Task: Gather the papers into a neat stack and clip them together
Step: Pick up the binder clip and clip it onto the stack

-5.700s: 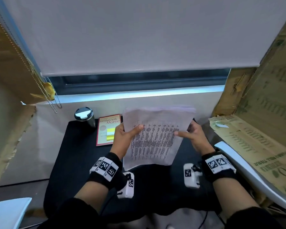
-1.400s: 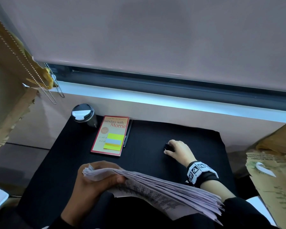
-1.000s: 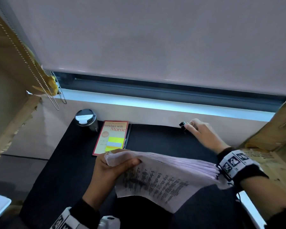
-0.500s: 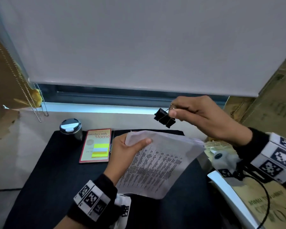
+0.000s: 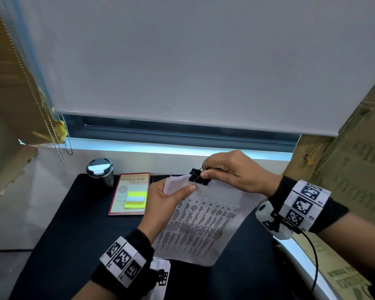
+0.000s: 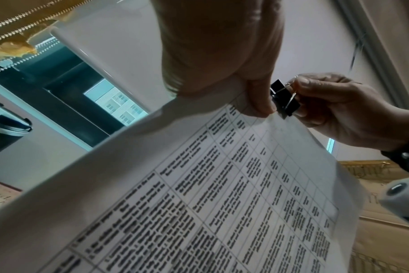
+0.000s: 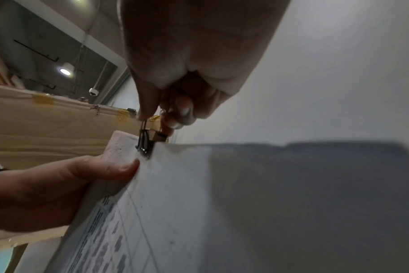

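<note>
A stack of printed papers (image 5: 204, 224) is held up above the black desk mat (image 5: 74, 234). My left hand (image 5: 169, 195) grips the stack near its top left corner, thumb on the front sheet. My right hand (image 5: 227, 172) pinches the wire handles of a black binder clip (image 5: 198, 176) and holds it at the stack's top edge, just right of my left thumb. In the left wrist view the binder clip (image 6: 285, 99) touches the papers (image 6: 222, 194) beside the thumb. In the right wrist view the clip (image 7: 146, 144) straddles the top edge of the papers (image 7: 222, 203).
A red-edged book (image 5: 131, 193) with sticky notes (image 5: 135, 201) lies at the back of the mat, next to a lidded steel cup (image 5: 100, 171). Cardboard panels (image 5: 344, 169) stand on both sides. A white roller blind (image 5: 182, 61) hangs behind, with bead chains (image 5: 61, 146) at left.
My right hand picked the clip up from the back of the mat, lifted it, and has now lowered it onto the stack's top edge. My left hand tilted the stack upright.
</note>
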`<state>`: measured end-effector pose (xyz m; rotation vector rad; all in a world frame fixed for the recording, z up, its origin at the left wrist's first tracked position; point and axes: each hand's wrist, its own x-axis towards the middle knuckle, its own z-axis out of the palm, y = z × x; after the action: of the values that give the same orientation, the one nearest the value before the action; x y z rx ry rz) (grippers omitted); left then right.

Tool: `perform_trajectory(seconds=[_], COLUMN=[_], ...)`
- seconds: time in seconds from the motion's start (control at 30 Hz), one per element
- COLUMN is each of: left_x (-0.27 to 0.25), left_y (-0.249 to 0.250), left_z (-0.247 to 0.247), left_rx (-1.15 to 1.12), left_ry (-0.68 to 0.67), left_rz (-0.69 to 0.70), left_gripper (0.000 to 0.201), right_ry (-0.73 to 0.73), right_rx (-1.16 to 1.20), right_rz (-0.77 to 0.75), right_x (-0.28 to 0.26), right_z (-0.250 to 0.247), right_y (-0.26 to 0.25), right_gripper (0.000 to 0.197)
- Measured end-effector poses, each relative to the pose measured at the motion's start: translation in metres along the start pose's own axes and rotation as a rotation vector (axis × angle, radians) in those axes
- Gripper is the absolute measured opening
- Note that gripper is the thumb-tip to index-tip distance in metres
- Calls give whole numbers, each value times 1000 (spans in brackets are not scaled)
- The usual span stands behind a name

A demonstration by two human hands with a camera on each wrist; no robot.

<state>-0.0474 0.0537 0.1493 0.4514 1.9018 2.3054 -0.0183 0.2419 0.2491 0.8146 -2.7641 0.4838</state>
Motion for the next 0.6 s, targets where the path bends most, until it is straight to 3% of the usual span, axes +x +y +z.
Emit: perform_trajectory(seconds=[0.17, 0.33, 0.6], left_x=[4, 9, 12], left_y=[-3, -2, -8], left_z=[-7, -17, -23], left_rx=[-9, -22, -76], left_ry=[17, -12, 11], left_rz=[2, -12, -22], left_gripper=[58, 18, 22], right_ry=[-47, -99, -93], right_rx=[7, 19, 25], right_rz=[0, 29, 49], right_x=[6, 6, 3], right_z=[4, 0, 3], right_y=[6, 16, 18], right_gripper=[38, 33, 27])
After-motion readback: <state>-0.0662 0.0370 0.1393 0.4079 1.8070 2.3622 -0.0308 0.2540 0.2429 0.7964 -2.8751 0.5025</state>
